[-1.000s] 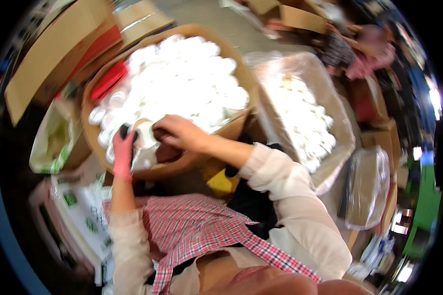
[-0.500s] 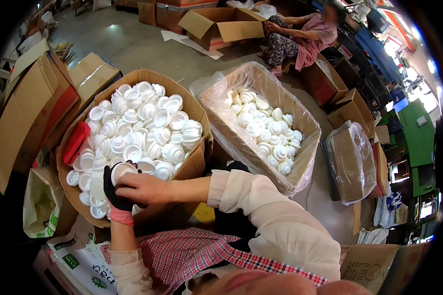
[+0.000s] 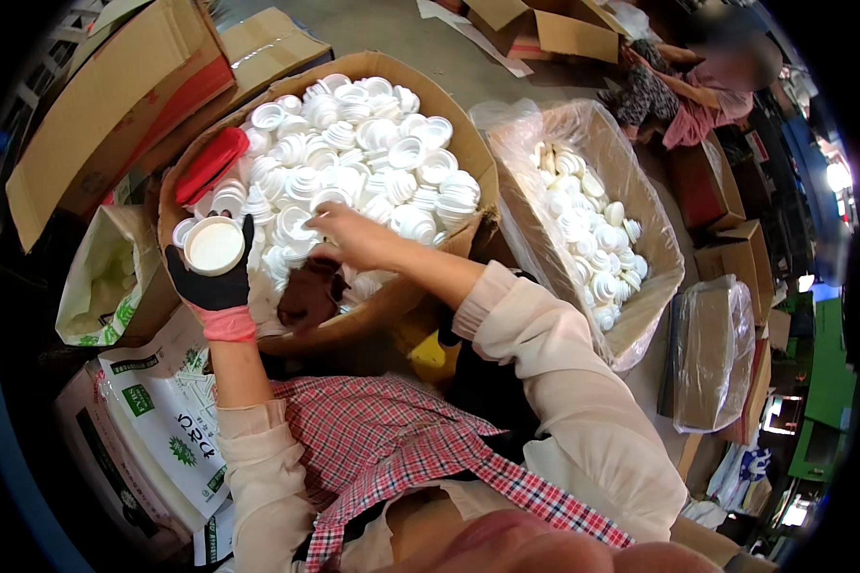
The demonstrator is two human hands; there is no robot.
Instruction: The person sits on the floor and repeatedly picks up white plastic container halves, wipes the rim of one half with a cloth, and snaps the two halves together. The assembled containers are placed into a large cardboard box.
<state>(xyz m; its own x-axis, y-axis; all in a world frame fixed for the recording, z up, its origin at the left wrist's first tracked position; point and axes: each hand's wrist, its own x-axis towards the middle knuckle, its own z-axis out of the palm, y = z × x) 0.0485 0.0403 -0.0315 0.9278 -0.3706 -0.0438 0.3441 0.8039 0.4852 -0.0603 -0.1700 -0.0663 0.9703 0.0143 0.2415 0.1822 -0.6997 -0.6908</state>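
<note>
My left hand, in a black glove with a pink cuff, holds a round white plastic cap with its wide face up. Fingers curl around the cap's sides. My bare right hand is over the big carton, which is heaped with similar ridged white plastic caps. A dark brown cloth, slightly blurred, hangs from the thumb side of my right hand, over the carton's near side. Part of that grip is hidden. A red cloth-like item lies at the carton's left edge.
To the right stands a plastic-lined carton holding more white pieces. An open bag and printed white sacks are at my left. Folded cardboard leans behind. Another person sits at the far right near open cartons.
My hands have separated: the left holds the cap out at the carton's left, while the right has moved away over the heap with the brown cloth. The view has shifted too.
</note>
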